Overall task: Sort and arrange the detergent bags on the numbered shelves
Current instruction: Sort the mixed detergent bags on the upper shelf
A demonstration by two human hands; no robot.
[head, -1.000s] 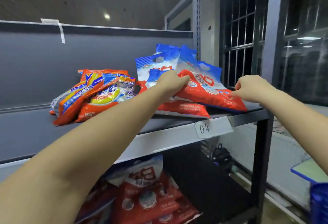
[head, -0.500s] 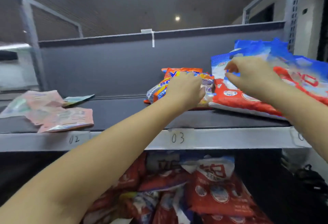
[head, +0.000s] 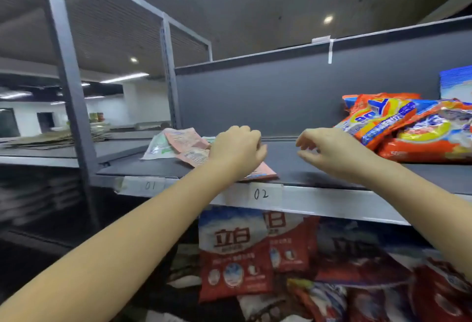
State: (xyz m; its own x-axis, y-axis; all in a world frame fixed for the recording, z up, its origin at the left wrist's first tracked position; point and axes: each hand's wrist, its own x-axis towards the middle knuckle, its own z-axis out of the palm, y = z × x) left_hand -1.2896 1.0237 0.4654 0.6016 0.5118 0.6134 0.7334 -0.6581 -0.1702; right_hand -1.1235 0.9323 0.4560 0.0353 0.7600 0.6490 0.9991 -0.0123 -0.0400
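Note:
Several flat pink and pale green detergent bags (head: 184,140) lie on the top shelf (head: 332,201) above the labels 01 (head: 150,185) and 02 (head: 261,194). My left hand (head: 237,150) is on top of them with its fingers curled down; whether it grips one is hidden behind the back of the hand. My right hand (head: 329,153) hovers over bare shelf to the right, fingers loosely curled and holding nothing. Orange detergent bags (head: 398,127) are piled just right of it, not touching it.
A blue bag (head: 456,81) shows at the right edge. Red and white detergent bags (head: 235,252) fill the lower shelf. A grey upright post (head: 69,79) stands at the left, with flattened cardboard (head: 51,139) beyond it. A dark back panel closes the shelf.
My view swung left from label 04 to labels 01 and 02. The left hand left the orange bags for the pink ones. The right hand came off the red and blue bag.

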